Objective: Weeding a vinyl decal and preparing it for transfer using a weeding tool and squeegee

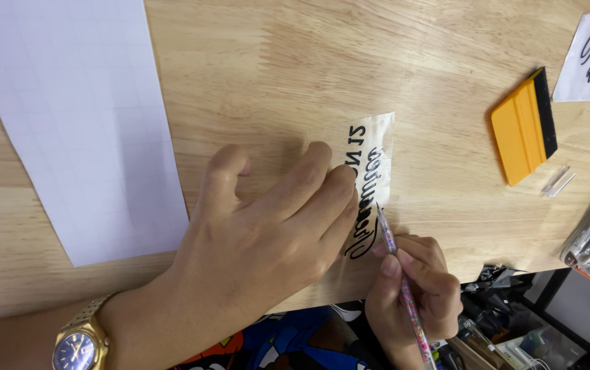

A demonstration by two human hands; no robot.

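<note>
The right hand [415, 291], nearest the tabletop's front edge, is pinching a slim, speckled multicolour pen-like tool [398, 274] in closed fingers, its tip touching the clear rectangular decal strip with black script lettering [370, 185]. The strip's long axis is running away from that hand, toward the far side. The left hand [261, 247] (gold wristwatch [79, 342] on the wrist) is pressing the strip's left edge flat, fingers extended, gripping nothing. Farther right, an orange plastic squeegee [522, 127] is lying untouched on the light wooden tabletop [274, 68].
</note>
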